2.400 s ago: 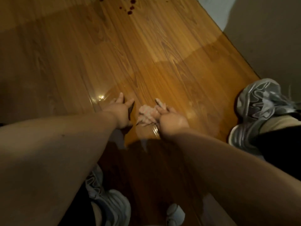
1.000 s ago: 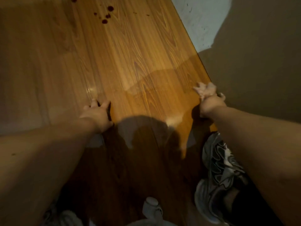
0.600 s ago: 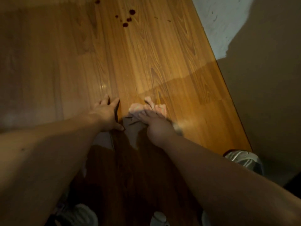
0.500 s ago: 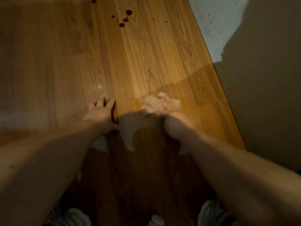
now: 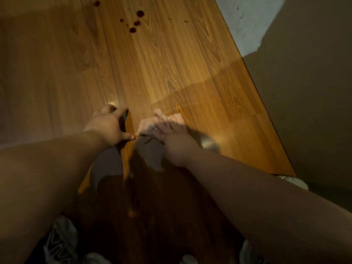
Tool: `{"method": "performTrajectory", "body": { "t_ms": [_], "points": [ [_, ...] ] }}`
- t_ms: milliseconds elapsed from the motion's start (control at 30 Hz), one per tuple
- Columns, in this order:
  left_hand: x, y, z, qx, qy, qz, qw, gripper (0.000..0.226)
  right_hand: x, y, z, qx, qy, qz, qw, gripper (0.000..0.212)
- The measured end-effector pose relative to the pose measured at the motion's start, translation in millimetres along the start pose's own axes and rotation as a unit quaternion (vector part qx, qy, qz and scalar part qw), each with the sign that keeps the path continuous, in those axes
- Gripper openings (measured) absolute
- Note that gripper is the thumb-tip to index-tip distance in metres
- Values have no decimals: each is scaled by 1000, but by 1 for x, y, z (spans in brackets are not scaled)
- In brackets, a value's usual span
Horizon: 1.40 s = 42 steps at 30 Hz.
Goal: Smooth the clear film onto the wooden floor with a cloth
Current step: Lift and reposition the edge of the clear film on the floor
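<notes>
The cloth (image 5: 152,121), a pale pinkish wad, sits on the wooden floor (image 5: 171,54) with the person's right hand (image 5: 172,139) on top of it. The fingers lie fairly straight over the bunched fabric and press it flat to the boards. The picture is a bit smeared there, so I can't say more about the grip.

The clear film (image 5: 219,96) shows only as a slightly darker, glossier sheet over the wood. Its far edge starts just beyond the cloth and runs up and to the right, away from it, to the floor's side edge. The cloth lies at that boundary, on the film's near-left part.

Just left of the cloth is the left hand (image 5: 108,126), palm down on the floor with its fingers spread. Its thumb (image 5: 128,137) points at the cloth and nearly touches its near corner. Both bare forearms reach in from below the cloth. Heavy shadow covers the boards between them, with a couple of greyish patches (image 5: 152,157) right under the wrists.

Well beyond the cloth, up the planks, there is a small scatter of dark red spots (image 5: 136,23). Off to the right of the cloth the wood stops at a straight edge against a dull grey-brown surface (image 5: 304,92), which has a white patch (image 5: 245,21) at its far end.

Nearer than the cloth, grey-and-white trainers peek out at the lower left (image 5: 61,242) and, past the right forearm, at the right (image 5: 293,181).
</notes>
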<state>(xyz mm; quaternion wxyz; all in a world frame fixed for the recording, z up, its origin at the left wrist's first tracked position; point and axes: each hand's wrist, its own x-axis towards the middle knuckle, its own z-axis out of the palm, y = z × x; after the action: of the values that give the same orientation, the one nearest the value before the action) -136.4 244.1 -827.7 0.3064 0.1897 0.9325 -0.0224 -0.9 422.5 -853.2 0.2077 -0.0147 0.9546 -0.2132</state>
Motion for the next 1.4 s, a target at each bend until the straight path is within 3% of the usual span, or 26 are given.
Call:
{"method": "performTrajectory", "body": {
  "t_ms": [100, 167, 233, 300, 367, 467, 567, 633, 700, 733, 800, 867, 967, 1033, 1133, 1200, 1233, 1300, 1333, 1400],
  "points": [
    [8, 8, 2, 7, -48, -5, 999, 116, -8, 32, -18, 56, 87, 53, 993, 53],
    [11, 10, 7, -2, -77, -6, 997, 121, -11, 80, -34, 49, 123, 209, 969, 47],
    [13, 6, 8, 0, -85, -4, 996, 123, -18, 128, -58, 34, 114, 392, 912, 49],
    [14, 3, 7, 4, -83, 6, 997, 121, -21, 144, -69, 23, 122, 481, 868, 51],
    [13, 1, 3, 22, -66, 11, 998, 117, -13, 124, -61, 36, 128, 466, 875, 38],
    [17, 5, -11, 29, -21, 17, 999, 101, 13, 51, -28, 18, 79, 272, 959, 29],
    [24, 16, -19, 3, -10, 8, 1000, 105, 32, 0, -13, 9, 46, 10, 999, 56],
    [25, 24, -14, -1, -22, 3, 1000, 114, 35, 5, -26, -9, 27, -79, 996, 60],
    [25, 27, -6, -26, -33, -9, 999, 119, 29, 37, -40, 74, 47, -8, 996, 50],
    [26, 26, -4, -37, -33, -12, 999, 119, 23, 62, -49, 108, 47, 86, 989, 43],
    [29, 21, -2, -43, -32, -13, 998, 119, 12, 120, -73, 104, 70, 292, 948, 41],
    [33, 18, 0, -41, -34, -12, 998, 120, 6, 162, -94, 62, 121, 388, 911, 52],
    [36, 15, 5, -55, -33, -19, 998, 121, 22, 167, -96, 28, 91, 427, 899, 61],
    [36, 13, 6, -63, -39, -27, 997, 120, 35, 137, -78, 49, 76, 426, 900, 48],
    [38, 13, 7, -60, -48, -24, 997, 120, 38, 72, -48, 46, 80, 159, 983, 39],
    [38, 14, 7, -57, -43, -19, 997, 120, 37, 57, -48, 39, 73, 0, 997, 51],
    [38, 14, 6, -59, -41, -19, 997, 120, 37, 63, -52, 54, 76, -36, 995, 53],
    [38, 14, 7, -68, -40, -21, 997, 120, 39, 93, -61, 76, 93, 16, 993, 52],
    [38, 14, 7, -71, -38, -21, 997, 120, 38, 116, -67, 57, 100, 98, 988, 50],
    [38, 13, 9, -75, -31, -20, 996, 121, 30, 161, -84, -13, 75, 309, 948, 49]
  ]
}}
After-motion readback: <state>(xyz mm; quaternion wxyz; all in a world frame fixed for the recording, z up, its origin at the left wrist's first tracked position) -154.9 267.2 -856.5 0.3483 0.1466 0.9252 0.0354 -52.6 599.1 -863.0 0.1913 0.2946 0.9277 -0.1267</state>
